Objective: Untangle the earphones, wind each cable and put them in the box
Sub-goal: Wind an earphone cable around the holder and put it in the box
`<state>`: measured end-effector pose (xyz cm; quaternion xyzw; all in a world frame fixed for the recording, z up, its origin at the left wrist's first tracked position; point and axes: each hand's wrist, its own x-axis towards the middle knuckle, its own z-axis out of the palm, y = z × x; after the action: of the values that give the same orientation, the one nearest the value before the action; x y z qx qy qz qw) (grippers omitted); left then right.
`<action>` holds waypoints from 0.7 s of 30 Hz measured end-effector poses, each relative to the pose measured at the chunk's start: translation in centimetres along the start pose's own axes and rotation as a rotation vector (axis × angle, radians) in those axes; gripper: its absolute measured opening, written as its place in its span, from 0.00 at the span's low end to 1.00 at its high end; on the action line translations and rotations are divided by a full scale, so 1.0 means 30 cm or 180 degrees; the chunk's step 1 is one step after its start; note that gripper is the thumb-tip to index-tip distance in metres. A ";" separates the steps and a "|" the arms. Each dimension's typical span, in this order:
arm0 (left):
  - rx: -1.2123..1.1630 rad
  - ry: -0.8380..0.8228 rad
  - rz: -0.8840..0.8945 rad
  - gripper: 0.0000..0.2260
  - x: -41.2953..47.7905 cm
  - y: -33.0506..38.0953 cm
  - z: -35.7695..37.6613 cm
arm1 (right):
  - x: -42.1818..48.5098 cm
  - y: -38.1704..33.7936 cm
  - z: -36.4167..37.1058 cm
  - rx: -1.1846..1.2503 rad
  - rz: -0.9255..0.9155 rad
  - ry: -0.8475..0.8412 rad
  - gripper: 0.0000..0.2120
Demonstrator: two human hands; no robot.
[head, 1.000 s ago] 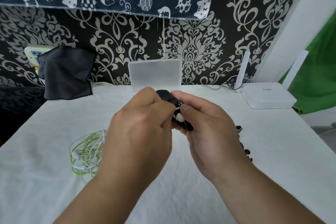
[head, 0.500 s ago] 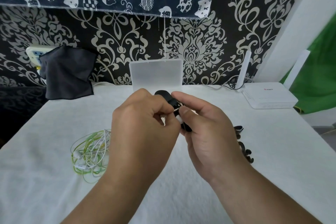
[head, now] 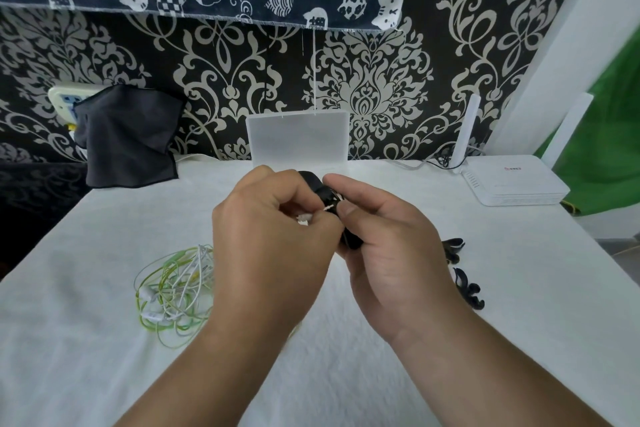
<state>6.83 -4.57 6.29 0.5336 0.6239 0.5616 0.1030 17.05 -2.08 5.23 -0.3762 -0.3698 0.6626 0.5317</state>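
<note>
Over the middle of the white table my left hand [head: 270, 246] and my right hand [head: 388, 246] meet. My right hand grips a black wound bundle [head: 322, 191], mostly hidden by the fingers. My left hand pinches a small white piece [head: 306, 217] with a thin white cable running to the bundle. A tangle of green and white earphones [head: 173, 291] lies on the table to the left. The frosted plastic box [head: 298, 139] stands at the back against the wall.
Black cable pieces [head: 462, 274] lie on the table to the right of my right hand. A white router [head: 512, 180] sits at the back right. A dark cloth [head: 128, 139] hangs at the back left over a socket.
My left hand has pulled the small white piece a little to the left, away from the black bundle. My right hand has stayed in place.
</note>
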 end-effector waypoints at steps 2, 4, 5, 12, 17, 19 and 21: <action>-0.0195 0.0021 -0.0097 0.05 0.010 -0.006 -0.003 | 0.005 0.000 0.002 0.0131 0.0042 0.0036 0.13; -0.0213 0.0052 -0.0049 0.07 0.019 -0.017 -0.006 | 0.008 0.002 0.001 0.0125 -0.0012 0.0074 0.13; -0.0146 0.0036 0.0042 0.09 0.022 -0.020 -0.008 | 0.009 0.002 0.000 0.0073 -0.0061 0.0084 0.13; 0.0206 -0.0289 0.0651 0.09 0.035 -0.017 -0.035 | 0.010 -0.016 -0.016 -0.0392 -0.0272 0.0094 0.13; 0.0522 -0.0311 0.0776 0.07 0.023 -0.012 -0.023 | 0.002 -0.008 -0.020 -0.0750 -0.0424 0.0156 0.14; 0.0645 -0.0253 0.0735 0.06 0.015 -0.005 -0.016 | 0.000 0.002 -0.020 -0.1015 -0.0594 0.0170 0.15; 0.0743 -0.0229 0.0717 0.07 0.009 -0.002 -0.013 | 0.001 0.012 -0.021 -0.1248 -0.0754 0.0165 0.15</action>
<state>6.39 -4.58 6.50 0.6283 0.6170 0.4738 -0.0011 17.47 -2.04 4.63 -0.4432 -0.5192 0.5012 0.5318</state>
